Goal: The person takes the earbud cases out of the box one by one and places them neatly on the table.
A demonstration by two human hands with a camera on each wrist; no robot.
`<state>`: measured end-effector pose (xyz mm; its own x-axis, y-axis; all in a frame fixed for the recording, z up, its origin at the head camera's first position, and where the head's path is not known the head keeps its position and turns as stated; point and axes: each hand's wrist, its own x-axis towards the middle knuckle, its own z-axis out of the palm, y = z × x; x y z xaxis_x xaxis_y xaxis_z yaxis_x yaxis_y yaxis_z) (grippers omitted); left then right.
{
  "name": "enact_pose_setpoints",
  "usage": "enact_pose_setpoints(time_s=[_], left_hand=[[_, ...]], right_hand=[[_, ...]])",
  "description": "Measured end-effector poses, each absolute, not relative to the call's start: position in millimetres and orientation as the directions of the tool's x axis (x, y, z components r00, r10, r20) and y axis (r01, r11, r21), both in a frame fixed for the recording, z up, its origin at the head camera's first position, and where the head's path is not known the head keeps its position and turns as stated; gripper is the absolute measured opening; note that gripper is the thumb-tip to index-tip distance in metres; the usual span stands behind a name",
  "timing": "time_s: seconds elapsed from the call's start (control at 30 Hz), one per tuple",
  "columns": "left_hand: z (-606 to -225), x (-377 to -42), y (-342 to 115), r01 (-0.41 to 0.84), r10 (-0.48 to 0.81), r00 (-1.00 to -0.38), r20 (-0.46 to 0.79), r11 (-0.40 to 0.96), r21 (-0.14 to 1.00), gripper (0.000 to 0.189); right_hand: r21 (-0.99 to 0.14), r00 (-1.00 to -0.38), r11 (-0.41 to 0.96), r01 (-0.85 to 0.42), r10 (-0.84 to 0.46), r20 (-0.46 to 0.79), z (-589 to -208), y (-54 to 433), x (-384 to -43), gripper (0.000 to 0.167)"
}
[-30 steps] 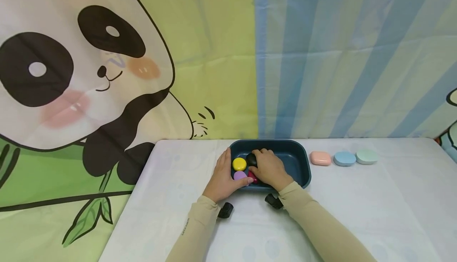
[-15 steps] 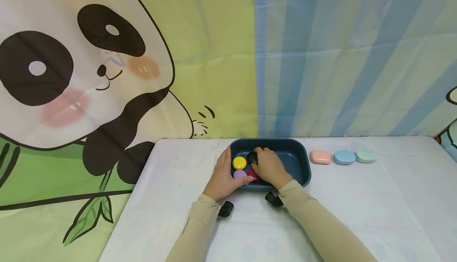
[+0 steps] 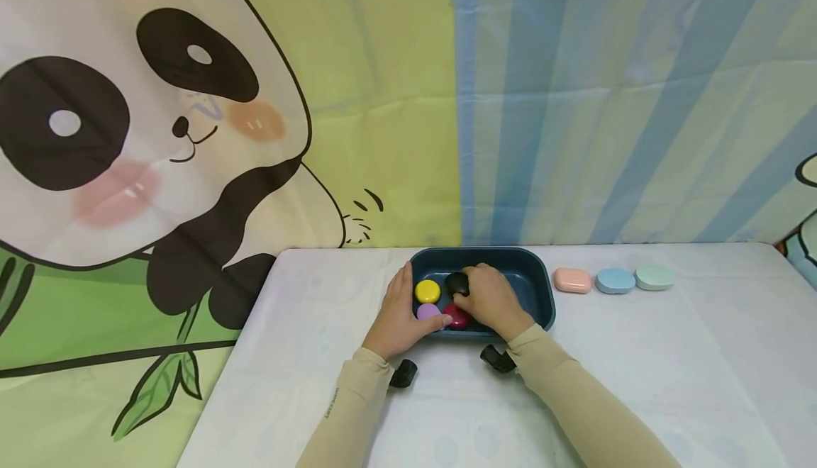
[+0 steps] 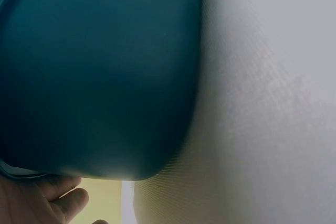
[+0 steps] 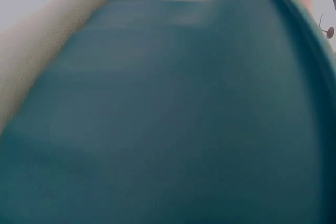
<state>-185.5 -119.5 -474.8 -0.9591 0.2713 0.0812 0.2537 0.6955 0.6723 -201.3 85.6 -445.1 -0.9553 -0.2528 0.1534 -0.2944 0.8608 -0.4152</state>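
A dark blue tray (image 3: 532, 287) stands near the table's back edge, holding several glossy rounded pieces: yellow (image 3: 428, 291), purple (image 3: 429, 313), black (image 3: 456, 283) and red (image 3: 457, 316). My left hand (image 3: 397, 322) rests at the tray's front left corner. Its straight fingers lie along the left side, with the thumb stretched over the front rim beside the red piece. Inside the tray, my right hand (image 3: 491, 301) curls its fingers and thumb round the black piece, thumb close over the red one. The left wrist view shows the tray's outer wall (image 4: 105, 87) and left fingertips (image 4: 72, 203).
Right of the tray, pink (image 3: 572, 281), blue (image 3: 615, 281) and pale green (image 3: 654, 277) soap bars sit in a row on the white-covered table (image 3: 638, 354). A panda-print cloth (image 3: 383, 99) hangs behind. Black wrist devices (image 3: 403, 374) show at both sleeves.
My right hand has shifted slightly right within the tray. The black and red pieces have moved right with it, away from the yellow and purple ones. My left hand stays put.
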Motion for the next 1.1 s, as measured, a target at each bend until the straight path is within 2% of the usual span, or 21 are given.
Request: enact_pose_setpoints(time_s=[0.53, 1.1], left_hand=[[-474, -184, -119, 0.250, 0.273, -0.959, 0.079, 0.678, 0.691, 0.124], [-470, -182, -120, 0.243, 0.271, -0.960, 0.070, 0.682, 0.690, 0.127]], right_hand=[[-0.357, -0.924, 0.862, -0.361, -0.280, 0.260, -428, 113, -186, 0.052], [-0.387, -0.916, 0.842, -0.376, -0.273, 0.294, -417, 149, -169, 0.056]])
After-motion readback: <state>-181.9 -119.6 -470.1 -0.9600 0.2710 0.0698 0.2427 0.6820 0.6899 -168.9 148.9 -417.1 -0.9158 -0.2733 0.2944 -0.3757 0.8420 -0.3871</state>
